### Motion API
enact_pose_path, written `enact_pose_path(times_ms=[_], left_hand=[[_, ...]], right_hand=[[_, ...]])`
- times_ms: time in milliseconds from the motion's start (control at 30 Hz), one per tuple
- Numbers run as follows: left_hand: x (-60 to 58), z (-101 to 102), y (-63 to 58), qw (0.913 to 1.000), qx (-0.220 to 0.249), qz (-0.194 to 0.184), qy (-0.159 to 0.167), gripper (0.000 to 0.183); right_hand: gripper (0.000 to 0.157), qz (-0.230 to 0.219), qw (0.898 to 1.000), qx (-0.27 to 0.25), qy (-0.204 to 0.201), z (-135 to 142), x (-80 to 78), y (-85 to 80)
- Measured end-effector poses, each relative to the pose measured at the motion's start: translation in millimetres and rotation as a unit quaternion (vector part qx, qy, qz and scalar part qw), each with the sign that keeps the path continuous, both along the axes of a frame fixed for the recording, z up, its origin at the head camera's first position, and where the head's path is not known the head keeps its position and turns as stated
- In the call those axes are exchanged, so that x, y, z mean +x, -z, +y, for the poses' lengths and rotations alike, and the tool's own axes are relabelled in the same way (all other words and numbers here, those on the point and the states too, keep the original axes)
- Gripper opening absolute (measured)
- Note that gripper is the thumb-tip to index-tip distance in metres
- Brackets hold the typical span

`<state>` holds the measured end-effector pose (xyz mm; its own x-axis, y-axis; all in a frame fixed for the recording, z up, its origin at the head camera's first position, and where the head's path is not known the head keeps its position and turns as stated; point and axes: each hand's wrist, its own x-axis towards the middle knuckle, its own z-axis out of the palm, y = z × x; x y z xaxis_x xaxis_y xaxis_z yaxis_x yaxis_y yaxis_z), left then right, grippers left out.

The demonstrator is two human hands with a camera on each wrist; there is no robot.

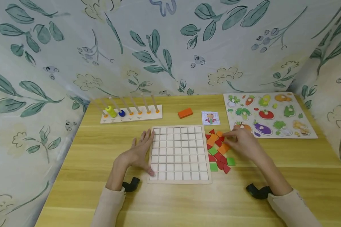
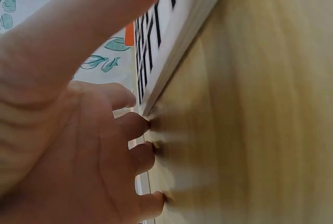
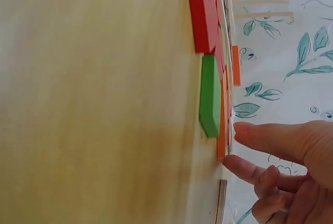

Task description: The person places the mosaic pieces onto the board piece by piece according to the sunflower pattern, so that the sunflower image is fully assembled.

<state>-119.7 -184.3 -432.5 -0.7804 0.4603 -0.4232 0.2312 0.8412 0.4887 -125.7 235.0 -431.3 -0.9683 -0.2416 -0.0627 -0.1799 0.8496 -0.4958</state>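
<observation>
A wooden board with a grid of white squares (image 1: 179, 154) lies flat in the middle of the table. Along its left edge my left hand (image 1: 137, 154) rests with fingers spread, the thumb touching the near left corner. In the left wrist view its fingertips (image 2: 143, 156) reach the tabletop beside the board. Right of the board are scattered red, orange and green flat pieces, among them a green square (image 1: 213, 167) and an orange circle (image 1: 219, 133). My right hand (image 1: 242, 142) reaches over their far right side. In the right wrist view its thumb and index finger stand apart, nothing visible between them.
A small flower pattern card (image 1: 211, 118) and an orange block (image 1: 185, 113) lie behind the board. At the back left stands a peg counting rack (image 1: 132, 115) with a few rings. A vegetable puzzle board (image 1: 270, 115) fills the back right, near the patterned cloth wall (image 1: 170, 47).
</observation>
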Motion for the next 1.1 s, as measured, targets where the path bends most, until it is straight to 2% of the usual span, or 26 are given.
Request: enact_pose_path(times_ms=[233,533,867,1100], left_hand=[[2.2,-3.7,4.2,0.9999,0.006,0.011,0.0,0.162],[2.2,-4.1,6.3,0.9999,0.001,0.011,0.009,0.159],[4.6,-7.5,8.4,0.9999,0.006,0.013,-0.005,0.162],[2.4,-9.7,10.1,0.9998,0.012,0.017,0.004,0.162]], right_hand=[[0.025,0.009,1.0,0.005,0.026,-7.5,1.2,1.9],[0.028,0.015,0.995,-0.016,0.097,-9.9,5.7,6.3],[0.026,0.008,0.993,-0.035,0.111,-16.5,6.3,12.3],[0.028,0.012,0.994,-0.038,0.105,-18.6,7.4,14.4]])
